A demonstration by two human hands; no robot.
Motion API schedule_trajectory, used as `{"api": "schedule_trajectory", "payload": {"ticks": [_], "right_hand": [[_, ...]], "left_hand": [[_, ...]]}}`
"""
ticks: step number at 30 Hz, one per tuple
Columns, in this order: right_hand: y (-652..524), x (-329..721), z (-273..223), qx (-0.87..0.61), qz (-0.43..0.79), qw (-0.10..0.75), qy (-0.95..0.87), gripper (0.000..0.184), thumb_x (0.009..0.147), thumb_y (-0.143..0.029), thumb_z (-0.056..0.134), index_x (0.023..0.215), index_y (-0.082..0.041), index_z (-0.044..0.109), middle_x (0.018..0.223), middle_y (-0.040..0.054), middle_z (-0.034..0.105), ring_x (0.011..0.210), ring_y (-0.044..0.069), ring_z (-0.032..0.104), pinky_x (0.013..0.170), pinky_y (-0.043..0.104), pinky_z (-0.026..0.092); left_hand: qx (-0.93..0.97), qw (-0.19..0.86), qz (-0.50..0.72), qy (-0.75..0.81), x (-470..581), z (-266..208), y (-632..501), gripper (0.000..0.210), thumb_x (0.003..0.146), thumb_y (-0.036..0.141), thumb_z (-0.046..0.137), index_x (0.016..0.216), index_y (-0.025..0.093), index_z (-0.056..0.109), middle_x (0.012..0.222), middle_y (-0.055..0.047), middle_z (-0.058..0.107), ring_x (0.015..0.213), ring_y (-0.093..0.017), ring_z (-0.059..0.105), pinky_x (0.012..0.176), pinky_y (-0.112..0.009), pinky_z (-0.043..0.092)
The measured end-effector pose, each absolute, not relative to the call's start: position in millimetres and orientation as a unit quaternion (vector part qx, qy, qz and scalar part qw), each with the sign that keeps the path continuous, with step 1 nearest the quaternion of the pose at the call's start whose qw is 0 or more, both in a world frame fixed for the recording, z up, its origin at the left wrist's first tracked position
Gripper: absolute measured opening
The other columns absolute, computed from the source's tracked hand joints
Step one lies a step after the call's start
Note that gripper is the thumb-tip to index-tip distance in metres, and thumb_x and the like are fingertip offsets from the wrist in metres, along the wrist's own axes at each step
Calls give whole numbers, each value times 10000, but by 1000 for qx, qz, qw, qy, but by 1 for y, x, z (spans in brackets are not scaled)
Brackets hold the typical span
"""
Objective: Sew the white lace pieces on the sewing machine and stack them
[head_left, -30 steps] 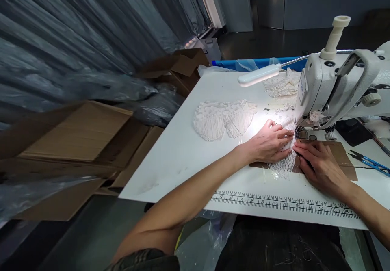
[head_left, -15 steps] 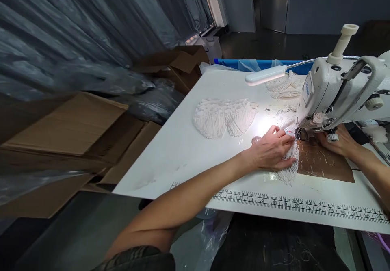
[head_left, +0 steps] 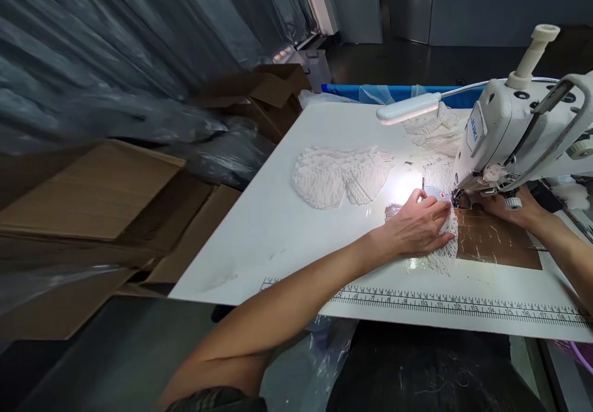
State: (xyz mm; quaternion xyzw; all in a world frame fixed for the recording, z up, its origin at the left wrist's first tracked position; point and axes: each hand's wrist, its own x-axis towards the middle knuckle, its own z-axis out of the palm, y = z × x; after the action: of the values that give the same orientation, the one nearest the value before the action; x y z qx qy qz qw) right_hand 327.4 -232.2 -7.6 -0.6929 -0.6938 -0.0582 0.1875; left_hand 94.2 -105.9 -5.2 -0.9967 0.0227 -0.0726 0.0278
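Brown boxes (head_left: 92, 189) fill the left of the frame. Right of them, on the white bench (head_left: 259, 245), a loose pale lace piece (head_left: 340, 174) lies near the centre, untouched.

Next comes the left hand (head_left: 419, 220), palm down right of centre, fingers loosely bent and spread, pressing lightly on the lace strip (head_left: 453, 223) rather than gripping round it. The strip lies on the bench, just left of the needle area of the machine (head_left: 491, 128) and beneath its lamp (head_left: 407, 109).

Farthest right, the right hand (head_left: 512, 207) is behind the low part of the machine head. Its fingertips are hidden, so whether it has hold of anything cannot be told.

What has changed is the right hand: a second ago it lies over the brown sheet (head_left: 498, 239) beside the strip; now it sits farther up the frame, and the sheet is uncovered. The left hand keeps its place, so the near part of the strip appears to be steadied by that hand alone.

The strip's long axis runs nearly up and down the frame: its ragged near end points down toward the printed ruler (head_left: 458, 304), its far end toward the top.
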Motion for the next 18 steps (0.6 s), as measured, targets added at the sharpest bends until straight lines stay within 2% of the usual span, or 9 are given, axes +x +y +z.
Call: {"api": "schedule_trajectory", "payload": {"ticks": [3, 7, 10, 15, 18], "right_hand": [[-248, 302, -10, -726, -66, 191, -658, 296, 954, -231, 439, 979, -190, 732, 890, 115, 720, 867, 289, 688, 705, 420, 567], [-269, 265, -10, -663, -30, 233, -711, 330, 954, -204, 439, 1125, -209, 721, 1027, 106, 712, 919, 238, 682, 811, 401, 587], [-276, 251, -10, -641, -24, 213, -737, 342, 955, -193, 466, 1193, -246, 706, 1054, 106, 689, 984, 260, 648, 824, 431, 577], [-279, 249, -21, -667, -18, 199, -718, 341, 962, -201, 470, 1196, -237, 715, 1114, 147, 637, 1019, 295, 601, 840, 485, 565], [-281, 247, -28, -685, -22, 205, -699, 352, 959, -196, 467, 1212, -258, 704, 1130, 136, 620, 1016, 292, 584, 856, 494, 560]], "left_hand": [[-997, 19, -73, 27, 94, -4, -105, 492, 1065, 455, 315, 1130, 101, 650, 1284, -138, 608, 953, -232, 576, 918, -429, 403], [-996, 15, -85, 24, 94, -5, -104, 423, 1063, 358, 319, 1170, 117, 650, 1285, -142, 626, 983, -237, 586, 933, -438, 394], [-995, 19, -89, 31, 93, -7, -103, 401, 1054, 311, 322, 1194, 124, 648, 1310, -142, 630, 1002, -245, 597, 930, -445, 399], [-995, 22, -96, 34, 91, -7, -103, 424, 1057, 321, 317, 1266, 106, 617, 1373, -146, 618, 1032, -273, 606, 924, -469, 407], [-995, 13, -94, 22, 91, -7, -104, 437, 1064, 346, 314, 1288, 114, 607, 1380, -144, 620, 1032, -277, 610, 920, -469, 413]]}}
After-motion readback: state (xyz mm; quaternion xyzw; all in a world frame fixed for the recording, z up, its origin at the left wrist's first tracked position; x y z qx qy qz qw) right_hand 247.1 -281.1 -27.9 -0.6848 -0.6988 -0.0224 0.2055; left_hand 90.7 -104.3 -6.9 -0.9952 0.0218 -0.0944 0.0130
